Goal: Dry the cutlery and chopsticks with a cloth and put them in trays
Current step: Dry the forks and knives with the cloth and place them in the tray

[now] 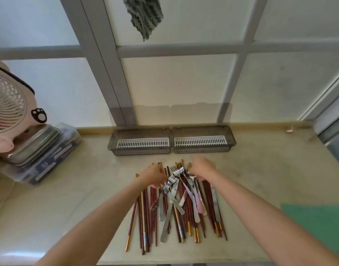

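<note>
Currently: both hands on the far end of the cutlery pile

Obs. 1: Dark red-brown chopsticks with gold-coloured tips (145, 217) lie in a loose fan on the pale stone desk (68, 208), roughly parallel and running away from the person. Several tips are yellow metal, and one stick is lighter wood.

Obs. 2: Stainless steel forks (173, 181) lie crosswise on top of the chopsticks. Their tines are bunched at the far end between the hands. A pink-handled utensil (198, 205) lies among them, right of centre.

Obs. 3: The left hand (155, 174) and right hand (202, 168) rest knuckles-up on the far end of the pile. Their fingers are bent down into it. Blur prevents telling whether either hand pinches anything.

Obs. 4: Two smoky-grey translucent plastic trays with white slotted inserts sit side by side, touching, just beyond the pile against the window. These are the left tray (141, 151) and the right tray (203, 150).

Obs. 5: A grey-green ribbed cloth (145, 14) hangs high on the window frame, well apart from the hands.

Obs. 6: A pink desk fan (7, 104) stands at the far left.
</note>
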